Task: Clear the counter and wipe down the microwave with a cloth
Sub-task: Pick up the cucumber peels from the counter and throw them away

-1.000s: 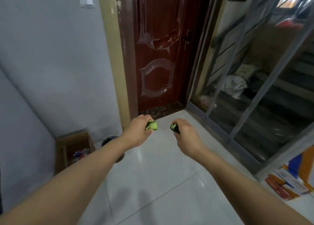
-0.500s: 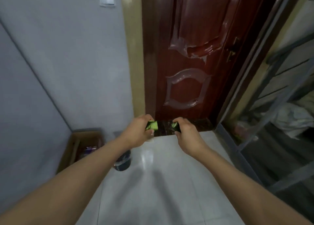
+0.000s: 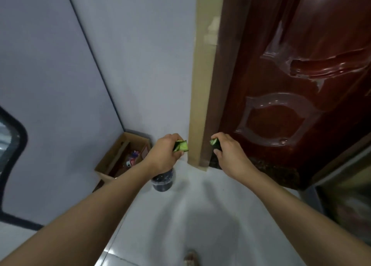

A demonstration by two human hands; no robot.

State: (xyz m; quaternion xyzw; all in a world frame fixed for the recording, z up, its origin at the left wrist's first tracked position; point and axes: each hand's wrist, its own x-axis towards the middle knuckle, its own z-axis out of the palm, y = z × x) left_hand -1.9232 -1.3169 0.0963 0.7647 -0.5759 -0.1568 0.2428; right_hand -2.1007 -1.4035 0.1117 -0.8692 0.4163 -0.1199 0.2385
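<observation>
My left hand point(image 3: 165, 155) is closed around green cucumber pieces point(image 3: 181, 146), whose cut faces stick out past the fingers. My right hand point(image 3: 228, 155) grips another cucumber piece point(image 3: 214, 143), mostly hidden in the fist. Both arms are stretched forward over a white tiled floor. Directly below my left hand stands a small dark bin point(image 3: 163, 182), partly covered by the wrist. No counter, microwave or cloth is in view.
An open cardboard box point(image 3: 112, 161) with rubbish sits in the corner against the grey wall. A dark red door point(image 3: 291, 105) with a beige frame point(image 3: 202, 84) fills the right side. A dark-framed appliance edge point(image 3: 12, 155) shows at far left. A foot point(image 3: 190, 259) appears at the bottom.
The view has swung left and closer to the corner. The bin and box now lie nearer under my left hand. Both hands still hold their cucumber pieces.
</observation>
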